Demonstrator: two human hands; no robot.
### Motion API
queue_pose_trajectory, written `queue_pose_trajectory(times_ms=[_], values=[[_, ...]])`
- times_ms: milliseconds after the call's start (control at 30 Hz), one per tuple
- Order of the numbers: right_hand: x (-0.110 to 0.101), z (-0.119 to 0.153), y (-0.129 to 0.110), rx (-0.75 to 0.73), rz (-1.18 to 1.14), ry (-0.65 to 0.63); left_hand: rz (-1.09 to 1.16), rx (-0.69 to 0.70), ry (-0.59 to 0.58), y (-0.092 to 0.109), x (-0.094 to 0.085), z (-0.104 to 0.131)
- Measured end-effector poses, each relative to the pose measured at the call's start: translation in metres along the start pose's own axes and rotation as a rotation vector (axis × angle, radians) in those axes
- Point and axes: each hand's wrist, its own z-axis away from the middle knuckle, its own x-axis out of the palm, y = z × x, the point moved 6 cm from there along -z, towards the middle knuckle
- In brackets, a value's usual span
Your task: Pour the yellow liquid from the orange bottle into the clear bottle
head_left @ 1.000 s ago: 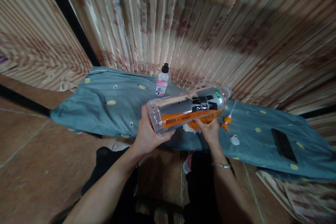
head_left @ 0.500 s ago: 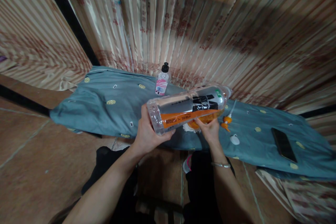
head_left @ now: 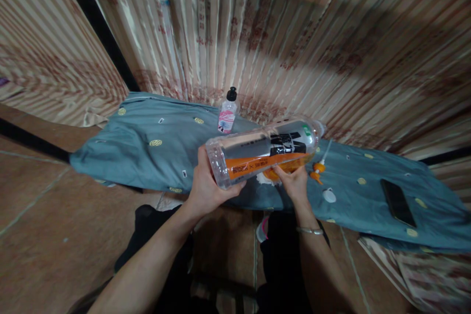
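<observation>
Grip of the left hand (head_left: 206, 181) is closed around the base of the large labelled bottle (head_left: 257, 153), tilted over the cloth-covered bench (head_left: 172, 157); the right hand (head_left: 294, 184) grips the orange container (head_left: 290, 166) beneath that bottle. Behind it stands the black-capped bottle (head_left: 227, 117); to its right lie the orange nozzle (head_left: 317, 171), the white disc (head_left: 329, 196) and, farther, the black phone (head_left: 398, 203).

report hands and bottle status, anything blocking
Left hand gripping large bottle near base; right hand at orange container beneath; bottle tilted, partly covering container.
</observation>
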Motion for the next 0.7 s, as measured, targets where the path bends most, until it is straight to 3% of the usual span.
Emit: queue_pose_trajectory(times_ms=[700], values=[[0.0009,-0.0021,0.009,-0.009,-0.01,-0.004,-0.034,0.011,-0.001,-0.0003,0.0005,0.0007]])
